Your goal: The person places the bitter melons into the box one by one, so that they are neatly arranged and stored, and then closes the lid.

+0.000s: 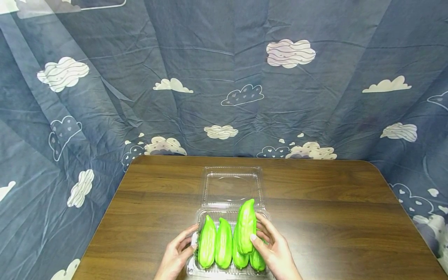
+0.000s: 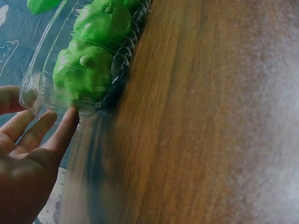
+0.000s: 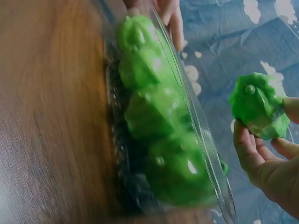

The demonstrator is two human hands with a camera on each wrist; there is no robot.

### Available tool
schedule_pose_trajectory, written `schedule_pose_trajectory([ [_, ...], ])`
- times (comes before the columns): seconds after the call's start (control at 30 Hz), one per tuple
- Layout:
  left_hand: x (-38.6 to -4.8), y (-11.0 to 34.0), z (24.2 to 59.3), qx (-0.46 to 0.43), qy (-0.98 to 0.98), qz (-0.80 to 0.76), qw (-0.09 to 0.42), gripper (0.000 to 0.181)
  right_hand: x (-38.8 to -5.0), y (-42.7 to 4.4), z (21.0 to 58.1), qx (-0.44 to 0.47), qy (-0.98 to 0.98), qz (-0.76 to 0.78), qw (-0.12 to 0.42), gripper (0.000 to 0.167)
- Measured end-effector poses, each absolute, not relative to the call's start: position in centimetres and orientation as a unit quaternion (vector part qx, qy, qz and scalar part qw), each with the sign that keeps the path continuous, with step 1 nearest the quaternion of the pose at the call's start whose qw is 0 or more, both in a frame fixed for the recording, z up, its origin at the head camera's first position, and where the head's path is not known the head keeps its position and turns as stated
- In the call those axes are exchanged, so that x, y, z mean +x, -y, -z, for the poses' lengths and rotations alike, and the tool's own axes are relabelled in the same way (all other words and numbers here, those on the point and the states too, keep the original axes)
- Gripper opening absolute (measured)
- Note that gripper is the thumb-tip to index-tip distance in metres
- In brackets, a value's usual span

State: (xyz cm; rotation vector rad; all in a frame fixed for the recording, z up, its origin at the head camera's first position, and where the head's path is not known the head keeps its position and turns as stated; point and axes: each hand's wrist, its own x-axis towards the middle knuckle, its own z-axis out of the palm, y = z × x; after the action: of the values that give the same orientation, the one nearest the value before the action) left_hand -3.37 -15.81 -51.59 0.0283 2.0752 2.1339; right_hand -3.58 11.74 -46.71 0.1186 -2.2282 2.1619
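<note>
1. The left hand [image 1: 178, 249] reaches in from the near side of the table [image 1: 332, 217], its fingers spread and only slightly bent. Thumb and fingertips rest against the left edge of the clear plastic box [image 1: 227, 214].
2. The right hand [image 1: 274, 247] is raised above the right half of the box, gripping a green vegetable [image 1: 246, 229] between thumb and fingers. Its pointed tip is turned toward the table's far edge.
3. Four more vegetables [image 1: 207, 245] lie side by side in the box, in a row from its left edge to its right edge, tips likewise toward the far edge.
4. The box sits between the table's left and right edges, well in from the far one. Its lid [image 1: 231, 188] is folded back toward that far edge.
5. The head view shows the held vegetable overlapping the two rightmost in the row; the right wrist view shows it clear of the box rim, with a small round stub on its blunt end.
6. The left wrist view shows one fingertip touching the box's outer wall, low down, and the thumb up at the rim.
7. Only the head view shows the lid, and the cloud-patterned curtain [image 1: 210, 111] beyond the far edge.
</note>
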Motion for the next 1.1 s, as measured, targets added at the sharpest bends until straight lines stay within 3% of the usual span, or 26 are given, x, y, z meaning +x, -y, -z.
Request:
schedule_pose_trajectory([
  [0.17,-3.4,15.7,51.6,0.010,-0.695,-0.714,0.080,0.054,-3.4,-10.7,46.7,0.018,0.709,-0.704,-0.033,0.059],
  [0.4,-3.4,15.7,51.6,0.008,-0.704,-0.706,0.074,0.054,-3.7,-9.0,47.0,0.056,0.706,-0.699,-0.097,0.066],
  [0.87,-3.3,15.8,51.8,0.016,-0.706,-0.705,0.069,0.053,-4.0,-6.9,47.6,0.072,0.740,-0.658,-0.118,0.071],
  [1.1,-3.3,15.8,51.8,0.016,-0.702,-0.709,0.070,0.053,-3.9,-6.0,47.9,0.087,0.784,-0.609,-0.081,0.070],
])
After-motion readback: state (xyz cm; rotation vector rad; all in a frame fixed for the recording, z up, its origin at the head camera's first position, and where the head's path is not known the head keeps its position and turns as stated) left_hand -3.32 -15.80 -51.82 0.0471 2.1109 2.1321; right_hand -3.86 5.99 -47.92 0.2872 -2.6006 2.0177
